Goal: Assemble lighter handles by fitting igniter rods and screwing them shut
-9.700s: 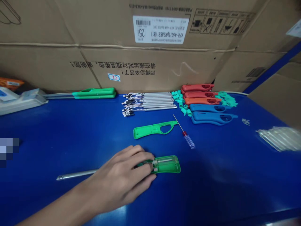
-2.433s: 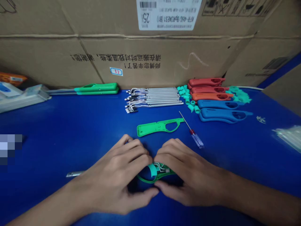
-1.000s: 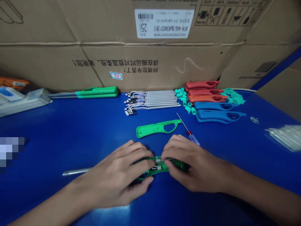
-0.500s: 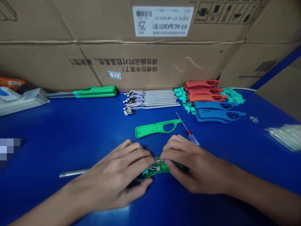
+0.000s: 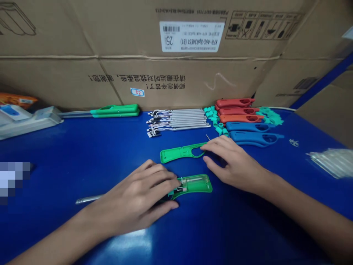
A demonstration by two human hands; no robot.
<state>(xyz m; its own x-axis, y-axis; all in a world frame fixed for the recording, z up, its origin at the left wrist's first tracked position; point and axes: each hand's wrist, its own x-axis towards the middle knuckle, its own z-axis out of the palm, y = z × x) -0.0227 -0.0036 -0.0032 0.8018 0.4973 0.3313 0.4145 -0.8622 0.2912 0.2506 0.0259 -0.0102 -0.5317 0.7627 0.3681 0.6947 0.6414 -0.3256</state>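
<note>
Now the left hand (image 5: 147, 191) grips a wired green plastic shell (image 5: 203, 187) on the table (image 5: 110, 154). Right hand (image 5: 233, 162), fingers parted, at the looped green half (image 5: 176, 154), hold unclear, mostly hiding the screwdriver (image 5: 207, 137).

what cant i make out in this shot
All in the head view:
Nearer green shell: left part hidden under the left grip.
Silver tube: one end hidden by the left grip and wrist.
Thin metal shaft: all but its tip hidden behind the right grip.
Farther green shell: the right grip overlaps it, so contact is unclear.
Clear pieces: blurred.
Orange packet: cut off by the left edge.
</note>
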